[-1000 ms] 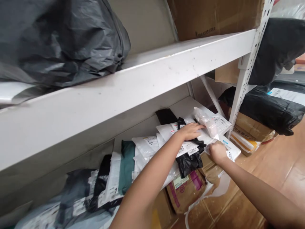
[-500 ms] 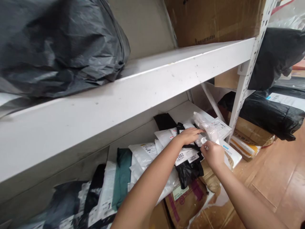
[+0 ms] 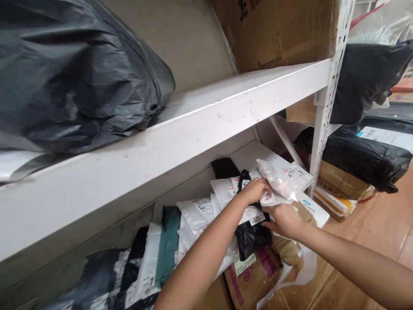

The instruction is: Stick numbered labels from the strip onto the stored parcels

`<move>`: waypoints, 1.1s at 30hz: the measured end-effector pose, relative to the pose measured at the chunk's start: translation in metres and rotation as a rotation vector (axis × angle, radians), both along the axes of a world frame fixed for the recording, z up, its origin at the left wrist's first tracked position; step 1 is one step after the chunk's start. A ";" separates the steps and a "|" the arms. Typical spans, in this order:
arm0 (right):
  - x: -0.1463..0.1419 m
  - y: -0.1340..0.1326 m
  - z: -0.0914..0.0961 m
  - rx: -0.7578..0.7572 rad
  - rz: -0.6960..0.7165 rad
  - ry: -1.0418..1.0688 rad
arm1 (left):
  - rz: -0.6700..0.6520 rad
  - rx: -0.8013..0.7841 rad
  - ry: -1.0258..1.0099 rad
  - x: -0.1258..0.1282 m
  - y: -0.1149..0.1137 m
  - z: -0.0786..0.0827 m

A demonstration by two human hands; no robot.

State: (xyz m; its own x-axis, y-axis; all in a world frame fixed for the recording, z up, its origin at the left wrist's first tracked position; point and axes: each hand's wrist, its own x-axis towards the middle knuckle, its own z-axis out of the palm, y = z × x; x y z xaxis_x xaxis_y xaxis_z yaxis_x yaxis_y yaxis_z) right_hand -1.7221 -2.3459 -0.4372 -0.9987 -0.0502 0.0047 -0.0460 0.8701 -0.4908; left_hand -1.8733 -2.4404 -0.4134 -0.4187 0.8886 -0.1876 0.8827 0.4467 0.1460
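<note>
My left hand (image 3: pixel 257 190) is closed on the edge of a white plastic mailer bag (image 3: pixel 278 183), beside a printed label that partly reads "100". Just below that bag is my right hand (image 3: pixel 286 221), its thumb and index finger apart near a black mailer bag (image 3: pixel 253 237); its other fingers are hidden. A white label marked 1001 (image 3: pixel 257 218) lies on the black bag. Several white mailers (image 3: pixel 196 211) stand in a row to the left, with a green mailer (image 3: pixel 168 241) among the packages. Another labelled white package (image 3: pixel 297 175) is just behind the held bag.
Above my hands runs a white shelf beam (image 3: pixel 206 118), carrying a big black bag (image 3: pixel 80 82) and a cardboard box (image 3: pixel 277 32). A perforated upright post (image 3: pixel 329 99) stands at the right. Beyond it, a black-wrapped parcel (image 3: pixel 364 153) rests on boxes above the wooden floor (image 3: pixel 374 254).
My right hand has loosened its pinch at the white mailer bag and moved down toward the black mailer. My left hand now grips the white bag's edge. The view has shifted slightly.
</note>
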 end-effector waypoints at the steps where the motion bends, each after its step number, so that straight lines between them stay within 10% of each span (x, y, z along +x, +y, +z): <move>1: 0.006 0.008 -0.001 -0.099 0.042 0.011 | -0.015 -0.014 0.002 0.001 -0.001 0.000; 5: 0.012 0.050 -0.012 -0.720 0.023 0.089 | 0.049 -0.033 0.088 0.009 -0.013 -0.002; 10: -0.003 0.080 -0.038 -1.356 -0.099 0.047 | 0.567 0.215 0.361 0.024 -0.018 0.008; 15: -0.014 0.077 -0.049 -1.623 -0.045 -0.044 | -0.077 0.245 -0.010 0.022 0.001 0.034; 17: -0.018 0.075 -0.048 -1.703 -0.062 -0.026 | -0.140 0.224 -0.237 0.016 0.007 0.036; 24: -0.036 0.051 -0.055 -1.679 -0.013 -0.111 | 0.139 0.368 -0.394 0.015 -0.002 0.013; 33: -0.039 0.019 -0.061 -1.268 -0.369 0.168 | 0.320 0.379 -0.231 0.022 -0.011 0.007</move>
